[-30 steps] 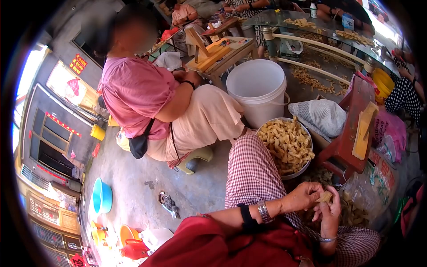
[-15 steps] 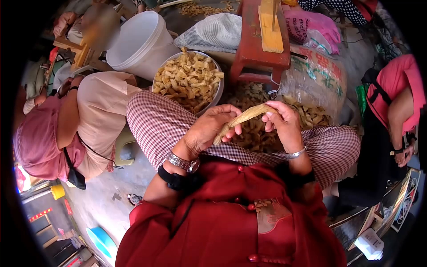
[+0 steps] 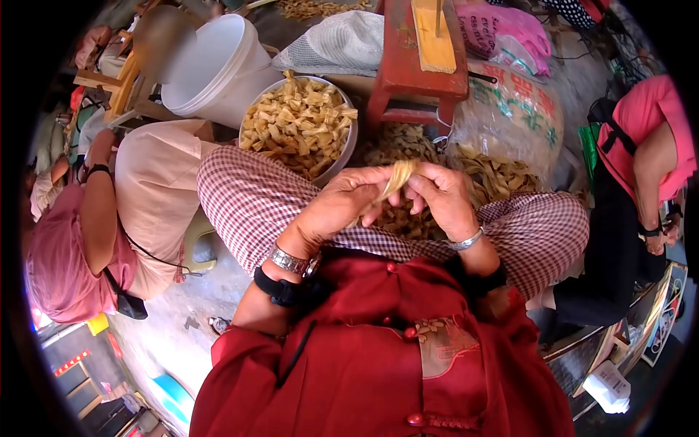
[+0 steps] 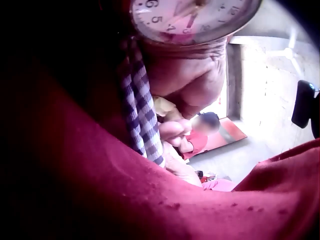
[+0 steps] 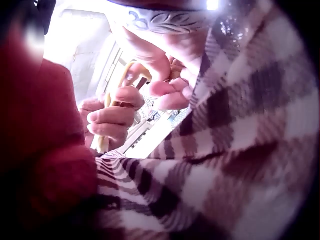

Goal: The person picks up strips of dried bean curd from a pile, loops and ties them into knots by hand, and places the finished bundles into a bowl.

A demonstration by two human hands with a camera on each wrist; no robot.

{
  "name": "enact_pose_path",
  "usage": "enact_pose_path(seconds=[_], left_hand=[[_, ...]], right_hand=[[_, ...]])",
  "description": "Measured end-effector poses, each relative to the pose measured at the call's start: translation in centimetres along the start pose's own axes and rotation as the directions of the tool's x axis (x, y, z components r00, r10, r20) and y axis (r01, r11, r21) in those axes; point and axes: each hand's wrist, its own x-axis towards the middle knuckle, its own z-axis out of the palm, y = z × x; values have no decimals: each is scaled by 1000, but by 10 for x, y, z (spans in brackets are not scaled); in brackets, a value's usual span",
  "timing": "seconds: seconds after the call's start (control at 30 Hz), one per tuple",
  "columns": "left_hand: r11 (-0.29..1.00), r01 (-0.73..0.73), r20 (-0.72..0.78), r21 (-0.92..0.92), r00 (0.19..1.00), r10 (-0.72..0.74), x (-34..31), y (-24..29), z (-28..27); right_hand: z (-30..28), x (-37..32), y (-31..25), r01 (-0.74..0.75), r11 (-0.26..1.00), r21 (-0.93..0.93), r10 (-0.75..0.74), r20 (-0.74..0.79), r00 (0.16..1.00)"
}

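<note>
A: What has changed?
B: The pale strip (image 3: 402, 176), extended 0.5 s earlier, now bends between left grip (image 3: 341, 204) and right grip (image 3: 447, 199), both pinching it over the checked trousers (image 3: 255, 186).
A: Meaning?
B: Folding seems under way.

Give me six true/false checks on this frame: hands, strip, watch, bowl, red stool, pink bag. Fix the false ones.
1. The left hand and right hand both hold the tan strip. True.
2. The strip is stretched straight. False: it is bent.
3. The watch is on the left wrist. True.
4. The bowl is empty. False: it is heaped with tan pieces.
5. A wooden board lies on the red stool. True.
6. In the head view, the pink bag lies left of the stool. False: it lies right.
</note>
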Motion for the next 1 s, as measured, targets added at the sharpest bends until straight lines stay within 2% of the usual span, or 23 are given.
enact_pose_path(seconds=[0.07,0.1,0.2,0.3,0.43,0.53,0.7,0.8,1.0], left_hand=[[942,-56,-142,332,984,108,4,-6,1],[954,-89,-151,287,979,137,6,-10,0],[890,-257,-139,376,934,329,9,-15,0],[982,-101,-95,159,989,117,8,-8,-2],[997,-77,-91,-19,993,75,4,-9,-3],[989,-102,-139,-109,987,86,7,-15,-4],[935,-211,-220,-285,964,151,14,-27,-5],[939,-199,-313,-282,944,106,14,-22,0],[961,-137,-349,-240,936,46,16,-21,5]], right_hand=[[5,1,6,-30,998,55,27,43,999],[9,1,6,-54,994,95,50,44,998],[13,2,5,-114,974,197,84,154,984],[11,1,4,-202,946,253,125,287,950],[8,0,10,-231,941,246,128,373,919],[11,-1,5,-237,946,222,162,310,937],[20,-2,4,-131,959,251,87,179,980],[24,-3,6,-46,970,238,26,88,996],[34,-3,6,89,992,90,-82,-77,994]])
